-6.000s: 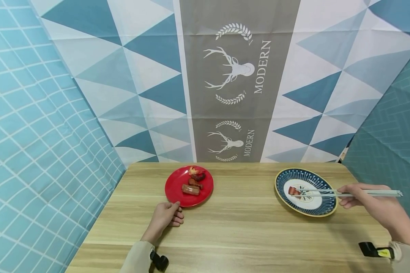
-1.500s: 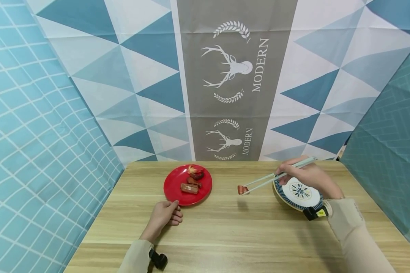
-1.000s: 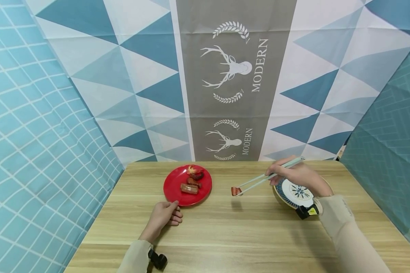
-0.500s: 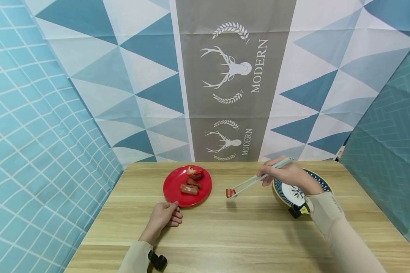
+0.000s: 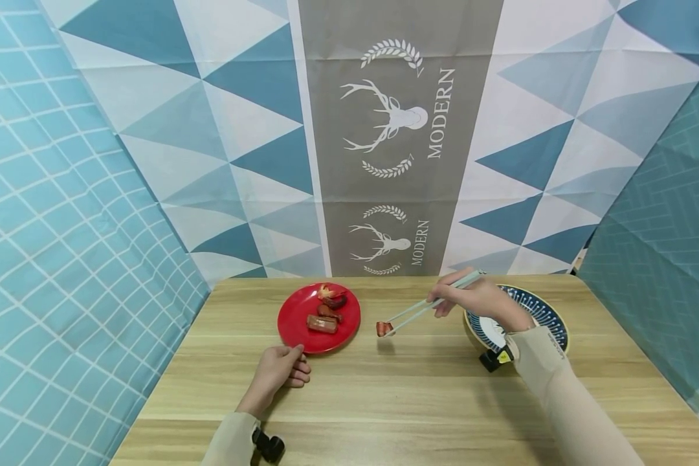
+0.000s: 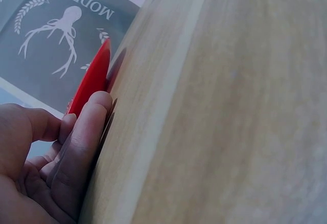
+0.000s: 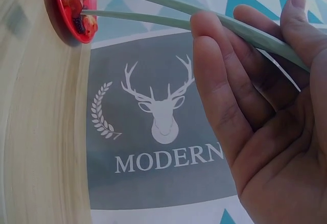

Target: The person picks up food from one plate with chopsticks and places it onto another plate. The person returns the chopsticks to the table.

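Observation:
My left hand (image 5: 276,374) pinches the near rim of a red plate (image 5: 291,323) between thumb and fingers; the left wrist view shows the plate's edge (image 6: 93,81) at the fingertips. On that plate lie a brown ribbed block (image 5: 322,323), a small drumstick-shaped piece (image 5: 329,312), a dark curved piece (image 5: 334,301) and an orange-yellow piece (image 5: 325,291). My right hand (image 5: 468,299) holds pale green chopsticks (image 5: 469,278). Their tips grip a reddish-brown chunk of meat (image 5: 384,329) above the table, just right of the red plate, its shadow below it.
A blue-and-white patterned plate (image 5: 550,317) with a yellowish rim stands at the right, partly covered by my right wrist and sleeve. The wooden table (image 5: 384,401) meets a patterned cloth backdrop (image 5: 466,129) at its back, with a blue checked cloth (image 5: 64,226) on the left.
The right hand has carried the meat chunk in the chopsticks leftward from the patterned plate toward the red plate. The left hand stays at the red plate's rim.

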{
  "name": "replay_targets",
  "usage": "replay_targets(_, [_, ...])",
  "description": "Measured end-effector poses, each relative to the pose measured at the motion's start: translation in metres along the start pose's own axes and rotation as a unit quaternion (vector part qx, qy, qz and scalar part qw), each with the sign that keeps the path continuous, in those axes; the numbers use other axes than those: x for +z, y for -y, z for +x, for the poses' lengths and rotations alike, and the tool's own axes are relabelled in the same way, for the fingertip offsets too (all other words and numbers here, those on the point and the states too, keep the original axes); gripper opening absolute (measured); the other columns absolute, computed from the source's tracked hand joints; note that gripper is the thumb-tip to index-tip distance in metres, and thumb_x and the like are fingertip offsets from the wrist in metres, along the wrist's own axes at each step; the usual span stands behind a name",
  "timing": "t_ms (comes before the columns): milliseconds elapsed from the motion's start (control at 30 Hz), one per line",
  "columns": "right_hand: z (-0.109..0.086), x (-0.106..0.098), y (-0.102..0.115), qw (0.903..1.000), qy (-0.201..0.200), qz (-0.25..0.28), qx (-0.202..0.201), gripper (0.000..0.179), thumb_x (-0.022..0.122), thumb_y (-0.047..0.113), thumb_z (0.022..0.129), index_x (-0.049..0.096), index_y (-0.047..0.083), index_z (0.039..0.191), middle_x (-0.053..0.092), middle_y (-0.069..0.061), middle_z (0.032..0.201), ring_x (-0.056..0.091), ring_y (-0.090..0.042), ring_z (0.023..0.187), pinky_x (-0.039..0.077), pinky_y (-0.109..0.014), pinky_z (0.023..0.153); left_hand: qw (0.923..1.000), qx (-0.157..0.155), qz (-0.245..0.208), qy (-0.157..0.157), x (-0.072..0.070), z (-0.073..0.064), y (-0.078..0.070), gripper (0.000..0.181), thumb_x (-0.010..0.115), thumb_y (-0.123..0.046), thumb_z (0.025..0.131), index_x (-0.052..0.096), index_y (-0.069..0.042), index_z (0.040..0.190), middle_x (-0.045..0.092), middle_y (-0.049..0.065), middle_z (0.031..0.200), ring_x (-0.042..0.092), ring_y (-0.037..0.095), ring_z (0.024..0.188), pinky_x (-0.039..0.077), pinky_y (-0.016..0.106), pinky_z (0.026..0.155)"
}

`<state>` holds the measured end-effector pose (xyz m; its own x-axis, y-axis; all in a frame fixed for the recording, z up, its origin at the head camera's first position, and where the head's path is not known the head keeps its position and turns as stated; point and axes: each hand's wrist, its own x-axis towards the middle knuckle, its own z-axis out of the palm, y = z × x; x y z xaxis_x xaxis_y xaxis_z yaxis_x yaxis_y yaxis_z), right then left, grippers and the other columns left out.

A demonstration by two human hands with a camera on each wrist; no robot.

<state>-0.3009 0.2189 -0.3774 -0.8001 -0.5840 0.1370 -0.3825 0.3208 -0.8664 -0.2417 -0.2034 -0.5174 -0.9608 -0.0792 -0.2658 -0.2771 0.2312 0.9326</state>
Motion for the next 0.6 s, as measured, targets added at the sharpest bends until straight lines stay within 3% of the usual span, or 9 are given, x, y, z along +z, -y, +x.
replay_targets(433, [0.012, 0.006, -0.005, 1.0, -0.004, -0.001, -0.006, 0.028, 0.058, 0.016, 0.105, 0.075, -0.005, 0.1, 0.079, -0.009, 0.088, 0.077, -0.033, 0.076, 0.066, -0.044, 0.072, 1.0, 0.003, 0.001, 0.002, 0.0, -0.001, 0.0, 0.035, 0.054, -0.026, 0.108, 0.065, 0.005, 0.096, 0.071, 0.011, 0.077, 0.072, 0.017, 0.063, 0.065, 0.033, 0.062])
replay_targets(600, [0.016, 0.008, -0.007, 0.9999, -0.005, -0.008, 0.008, 0.029, 0.059, 0.018, 0.105, 0.074, -0.007, 0.102, 0.079, -0.009, 0.088, 0.077, -0.036, 0.079, 0.066, -0.041, 0.075, 1.0, 0.0, -0.002, 0.003, 0.0, 0.0, -0.001, 0.035, 0.054, -0.025, 0.108, 0.065, 0.006, 0.097, 0.071, 0.012, 0.078, 0.072, 0.017, 0.064, 0.065, 0.033, 0.062])
